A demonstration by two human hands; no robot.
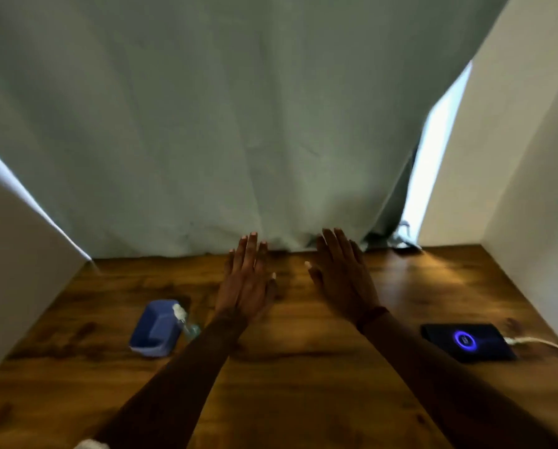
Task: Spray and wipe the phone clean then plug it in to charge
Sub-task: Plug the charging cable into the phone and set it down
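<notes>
A black phone (467, 341) lies flat at the right of the wooden table (287, 384), its screen lit with a blue ring. A white cable (540, 344) is plugged into its right end. At the left sits a folded blue cloth (154, 328), with a small clear spray bottle (185, 320) with a white top beside it. My left hand (247, 283) and my right hand (344, 277) are stretched out flat over the middle of the table, palms down, fingers spread, holding nothing.
A pale green curtain (222, 124) hangs behind the table. White panels stand at the left (18, 254) and right (514, 157). A dark object with a cable (405, 246) lies at the back right corner. Something white (91, 444) shows at the bottom edge.
</notes>
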